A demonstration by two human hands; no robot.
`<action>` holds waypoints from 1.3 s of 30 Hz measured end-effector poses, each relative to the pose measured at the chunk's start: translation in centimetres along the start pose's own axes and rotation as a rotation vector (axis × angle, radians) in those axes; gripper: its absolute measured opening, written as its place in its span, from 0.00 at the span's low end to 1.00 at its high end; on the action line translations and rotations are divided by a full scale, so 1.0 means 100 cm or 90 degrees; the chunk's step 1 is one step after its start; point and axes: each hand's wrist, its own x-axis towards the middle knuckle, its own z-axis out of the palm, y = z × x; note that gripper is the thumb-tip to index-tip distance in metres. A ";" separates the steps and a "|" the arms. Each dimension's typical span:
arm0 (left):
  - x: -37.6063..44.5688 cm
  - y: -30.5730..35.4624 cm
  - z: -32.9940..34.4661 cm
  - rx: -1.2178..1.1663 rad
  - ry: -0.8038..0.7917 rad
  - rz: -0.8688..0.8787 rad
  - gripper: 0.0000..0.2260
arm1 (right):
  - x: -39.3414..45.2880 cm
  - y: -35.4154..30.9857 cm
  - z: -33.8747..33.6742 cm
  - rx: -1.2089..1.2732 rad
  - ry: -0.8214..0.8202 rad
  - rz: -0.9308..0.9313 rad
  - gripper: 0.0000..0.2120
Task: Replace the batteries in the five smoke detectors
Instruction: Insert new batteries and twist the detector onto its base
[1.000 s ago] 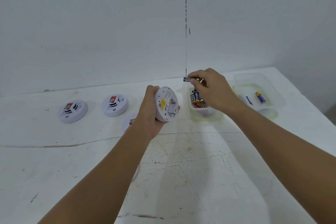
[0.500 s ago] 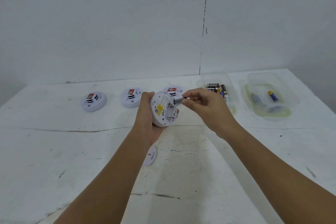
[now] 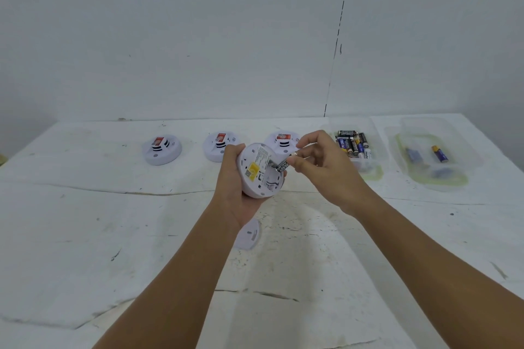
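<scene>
White plastic smoke detector (image 3: 259, 170) sits tipped up in the left hand (image 3: 236, 187), which grips it above the table (image 3: 85, 221) with its open back facing the right hand (image 3: 323, 167). That hand pinches a battery (image 3: 282, 166) whose far end seems to touch the slot, though it is hard to tell. Three more detectors (image 3: 162, 149) lie in a row behind, beside a clear tray of batteries (image 3: 353, 144).

Tray battery (image 3: 346, 133): you can read "EVEREADY".
Next battery (image 3: 343, 145): "PK CELL".
Held detector's label (image 3: 262, 156): print illegible.
</scene>
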 end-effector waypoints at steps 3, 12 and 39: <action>-0.001 0.003 0.000 0.001 -0.013 -0.010 0.17 | 0.000 0.001 0.006 -0.016 -0.024 -0.009 0.07; -0.001 0.006 -0.003 0.017 -0.041 0.002 0.17 | -0.005 0.008 0.023 -0.004 -0.037 -0.025 0.09; -0.013 0.005 0.011 0.002 -0.076 -0.042 0.21 | -0.009 0.007 0.021 0.070 -0.011 0.003 0.22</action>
